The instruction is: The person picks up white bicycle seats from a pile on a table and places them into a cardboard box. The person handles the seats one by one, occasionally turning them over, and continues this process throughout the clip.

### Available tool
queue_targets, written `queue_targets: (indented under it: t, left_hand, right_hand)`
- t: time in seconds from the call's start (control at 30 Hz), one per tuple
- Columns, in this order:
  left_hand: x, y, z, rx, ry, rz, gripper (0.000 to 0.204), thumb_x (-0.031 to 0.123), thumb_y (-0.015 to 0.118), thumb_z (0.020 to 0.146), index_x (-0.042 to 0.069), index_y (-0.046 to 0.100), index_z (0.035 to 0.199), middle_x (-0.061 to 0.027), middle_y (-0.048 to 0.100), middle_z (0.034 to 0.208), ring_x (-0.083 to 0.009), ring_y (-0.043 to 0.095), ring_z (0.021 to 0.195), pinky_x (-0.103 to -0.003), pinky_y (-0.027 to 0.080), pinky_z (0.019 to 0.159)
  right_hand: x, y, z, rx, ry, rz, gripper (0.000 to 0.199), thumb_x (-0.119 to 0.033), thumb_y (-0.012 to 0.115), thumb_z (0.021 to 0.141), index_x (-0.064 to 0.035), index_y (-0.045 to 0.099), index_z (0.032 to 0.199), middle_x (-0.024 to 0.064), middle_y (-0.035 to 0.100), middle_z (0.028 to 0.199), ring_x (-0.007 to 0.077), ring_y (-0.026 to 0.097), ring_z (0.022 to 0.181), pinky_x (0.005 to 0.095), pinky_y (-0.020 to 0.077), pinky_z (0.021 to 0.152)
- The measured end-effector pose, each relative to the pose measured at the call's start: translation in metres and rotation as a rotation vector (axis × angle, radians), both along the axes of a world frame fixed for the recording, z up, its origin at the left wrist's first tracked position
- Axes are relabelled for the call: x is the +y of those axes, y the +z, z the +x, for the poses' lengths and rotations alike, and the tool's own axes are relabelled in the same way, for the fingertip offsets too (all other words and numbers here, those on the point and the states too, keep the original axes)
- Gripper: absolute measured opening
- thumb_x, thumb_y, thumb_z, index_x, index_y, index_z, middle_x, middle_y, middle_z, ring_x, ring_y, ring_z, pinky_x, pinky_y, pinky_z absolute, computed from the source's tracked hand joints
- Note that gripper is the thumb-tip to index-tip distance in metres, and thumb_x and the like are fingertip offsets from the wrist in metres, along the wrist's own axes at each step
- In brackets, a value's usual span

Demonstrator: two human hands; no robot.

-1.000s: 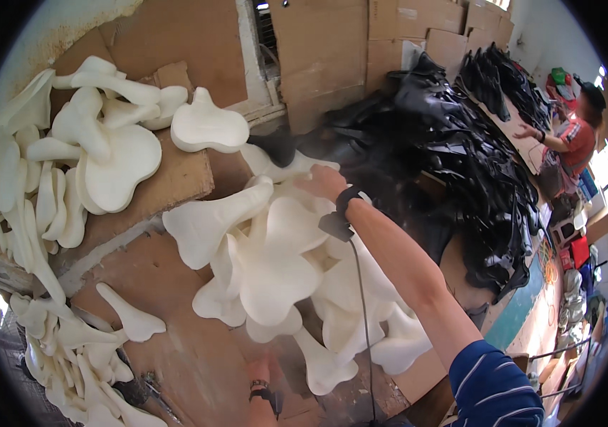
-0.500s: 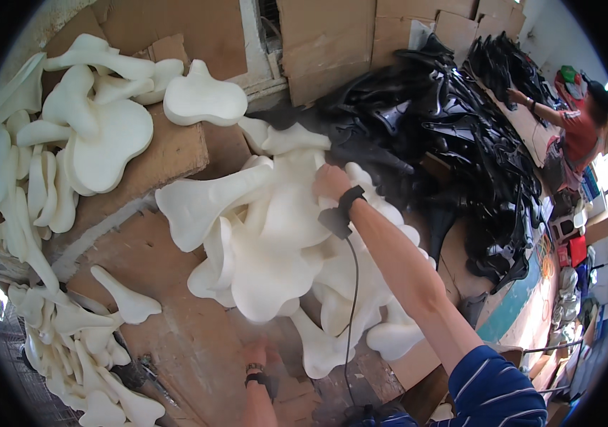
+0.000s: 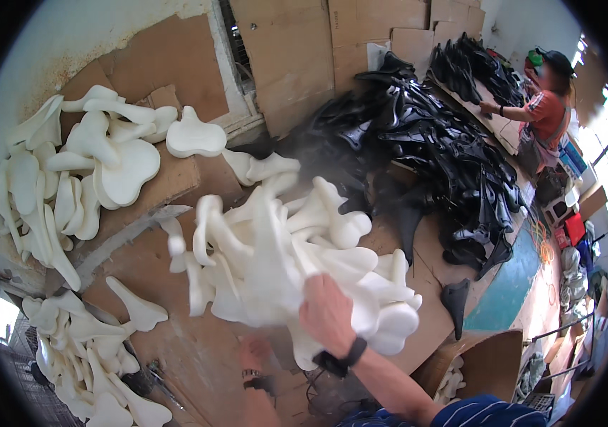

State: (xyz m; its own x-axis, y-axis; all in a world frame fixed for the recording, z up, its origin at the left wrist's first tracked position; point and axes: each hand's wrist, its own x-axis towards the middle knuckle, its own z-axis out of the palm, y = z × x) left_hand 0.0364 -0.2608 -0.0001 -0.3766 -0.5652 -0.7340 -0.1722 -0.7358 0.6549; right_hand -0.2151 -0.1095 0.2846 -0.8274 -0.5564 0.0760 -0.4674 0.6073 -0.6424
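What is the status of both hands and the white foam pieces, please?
Right hand gripping white foam pieces. Left hand low, beneath them, grip unclear. Black parts pile beside.

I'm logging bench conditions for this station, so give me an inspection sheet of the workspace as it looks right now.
Surface: brown cardboard-covered bench, dusty, mostly covered.
Job's things: armful of white foam pieces, motion-blurred, under the right hand.
Clutter: white foam stacks at far left and lower left; heap of black moulded pieces.
Hands: right hand pressed on the foam, wearing a dark wristband; left hand low by the bench, grip unclear.
Cables: thin dark cord near the wrists.
Surroundings: cardboard sheets against the wall; another person at the far bench.
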Motion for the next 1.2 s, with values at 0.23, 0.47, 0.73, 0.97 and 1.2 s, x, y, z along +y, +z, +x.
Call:
queue_targets:
  t: [0.23, 0.47, 0.73, 0.97, 1.2]
  left_hand:
    - [0.021, 0.115, -0.006, 0.166, 0.409, -0.286, 0.074, 0.05, 0.061, 0.101, 0.007, 0.035, 0.155, -0.0137, 0.048, 0.147, -0.028, 0.048, 0.135, -0.045, 0.044, 0.108]
    - [0.0, 0.231, -0.055, -0.378, 0.194, -1.275, 0.049, -0.003, 0.054, 0.09, 0.0, 0.051, 0.139, -0.0149, 0.053, 0.141, -0.028, 0.055, 0.125, -0.043, 0.047, 0.106]
    - [-0.094, 0.258, -0.305, 0.09, -0.367, -1.193, 0.044, 0.009, 0.067, 0.092, -0.001, 0.058, 0.133, -0.0166, 0.062, 0.13, -0.0273, 0.06, 0.121, -0.038, 0.05, 0.101]
    - [-0.251, 0.093, -0.473, -0.3, -0.482, -0.775, 0.057, 0.035, 0.078, 0.086, -0.006, 0.066, 0.124, -0.0247, 0.07, 0.113, -0.0302, 0.068, 0.108, -0.039, 0.052, 0.091]
    - [-0.26, 0.017, -0.546, -0.497, -0.546, -0.939, 0.079, 0.06, 0.072, 0.084, -0.008, 0.066, 0.122, -0.0302, 0.067, 0.123, -0.0393, 0.067, 0.112, -0.044, 0.051, 0.096]
  right_hand:
    - [0.104, -0.078, 0.113, -0.303, 0.27, 0.202, 0.04, -0.02, 0.067, 0.089, -0.0021, 0.056, 0.123, 0.0195, 0.063, 0.117, 0.0391, 0.063, 0.11, 0.0499, 0.0544, 0.085]
    - [0.108, -0.091, 0.053, -0.362, 0.361, -0.031, 0.044, -0.02, 0.072, 0.089, -0.0016, 0.057, 0.126, 0.0221, 0.062, 0.122, 0.0417, 0.061, 0.112, 0.0488, 0.0519, 0.092]
    - [0.053, -0.119, -0.07, -0.088, -0.024, -0.176, 0.052, -0.017, 0.073, 0.089, 0.0007, 0.054, 0.133, 0.0251, 0.059, 0.131, 0.0425, 0.057, 0.12, 0.0482, 0.048, 0.101]
    - [-0.029, -0.171, -0.109, -0.207, -0.06, -0.181, 0.079, -0.026, 0.077, 0.086, 0.0085, 0.039, 0.146, 0.0278, 0.057, 0.133, 0.0432, 0.057, 0.119, 0.0485, 0.0457, 0.102]
    - [-0.061, -0.22, -0.145, -0.159, -0.084, -0.049, 0.074, -0.03, 0.078, 0.081, 0.0083, 0.05, 0.138, 0.0208, 0.067, 0.111, 0.0362, 0.06, 0.098, 0.0449, 0.0431, 0.084]
